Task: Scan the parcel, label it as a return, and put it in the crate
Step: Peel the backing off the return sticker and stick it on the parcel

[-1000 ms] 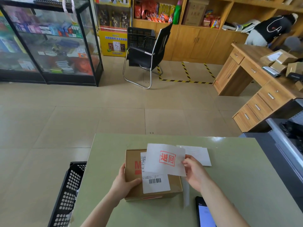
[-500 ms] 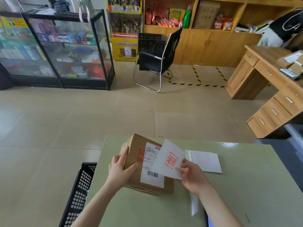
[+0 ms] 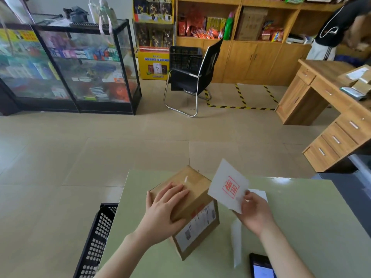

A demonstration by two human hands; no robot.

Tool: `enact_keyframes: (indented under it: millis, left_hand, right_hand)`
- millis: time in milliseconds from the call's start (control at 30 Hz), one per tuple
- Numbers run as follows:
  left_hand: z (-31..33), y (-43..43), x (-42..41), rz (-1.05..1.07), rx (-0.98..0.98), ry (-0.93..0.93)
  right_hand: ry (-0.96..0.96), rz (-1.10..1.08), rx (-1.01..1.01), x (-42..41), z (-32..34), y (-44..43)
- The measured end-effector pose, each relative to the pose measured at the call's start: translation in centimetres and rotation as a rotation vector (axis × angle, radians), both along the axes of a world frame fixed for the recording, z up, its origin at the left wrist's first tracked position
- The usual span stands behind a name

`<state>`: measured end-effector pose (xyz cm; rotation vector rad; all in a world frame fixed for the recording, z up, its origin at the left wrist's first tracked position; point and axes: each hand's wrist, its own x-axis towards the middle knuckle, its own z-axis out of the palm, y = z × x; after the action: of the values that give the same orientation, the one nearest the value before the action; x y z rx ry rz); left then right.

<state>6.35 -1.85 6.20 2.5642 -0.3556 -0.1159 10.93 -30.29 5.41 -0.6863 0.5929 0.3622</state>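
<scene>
The left hand lies flat, fingers spread, on the taped upper face of the parcel; its grip is loose, pressing more than grasping. The right hand pinches the return label, a white sheet with a red stamp, by its lower corner, holding it tilted just right of the parcel and clear of it.

The parcel rests on the pale green worktop, tipped onto one edge, its shipping label turned toward the person on the near side face. A strip of white backing paper lies beside the right wrist, a phone with a lit screen sits at the near edge, and a white sheet shows behind the right hand. A black perforated crate stands on the floor against the worktop's left side.

Beyond are a tiled floor, a glass display cabinet, a black chair, wooden shelving, and a wooden desk where another person bends over.

Half a second earlier the shipping label faced up and the left hand gripped the parcel's left side; the parcel has since rolled toward the person, and the return label is lifted off it to the right.
</scene>
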Motion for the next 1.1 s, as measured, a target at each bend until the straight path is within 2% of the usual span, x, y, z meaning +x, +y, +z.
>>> enact_keyframes:
  millis: [67,233,333,600,700,767,833,900,967,1100]
  left_hand:
    - [-0.2,-0.1,-0.3,-0.073,0.041,-0.056]
    - [-1.1,0.0,-1.3,-0.231,0.140,-0.191]
    - [-1.7,0.3,-1.9,-0.316,0.167,-0.252]
    - [-1.7,1.9,-2.4,-0.280,0.278,-0.238]
    - [-1.3,2.8,-2.8,-0.161,0.094,-0.153]
    - [-0.9,3.5,-3.0,-0.022,-0.134,-0.093]
    - [-0.2,3.8,-3.0,0.189,-0.415,-0.026]
    - [0.4,3.7,-2.5,0.399,-0.610,0.032]
    - [0.8,3.3,-1.9,0.495,-0.634,0.052]
    - [1.0,2.3,-0.9,0.554,-0.567,0.077]
  right_hand:
    - [-0.015,0.021,-0.045,0.3,1.2,-0.6]
    - [-0.140,0.306,-0.227,0.5,3.8,0.4]
    - [-0.165,0.376,-0.267,0.6,4.4,1.7]
    - [-0.104,0.410,-0.321,0.4,4.1,3.5]
    - [-0.089,0.398,-0.357,0.3,4.0,3.9]
    - [-0.093,0.393,-0.383,0.0,4.0,4.3]
    - [-0.112,0.383,-0.437,-0.4,4.1,4.8]
    - [-0.129,0.366,-0.502,-0.9,4.1,5.5]
    - [-0.147,0.351,-0.567,-1.4,4.1,6.2]
    - [-0.168,0.325,-0.711,-2.4,3.9,7.2]
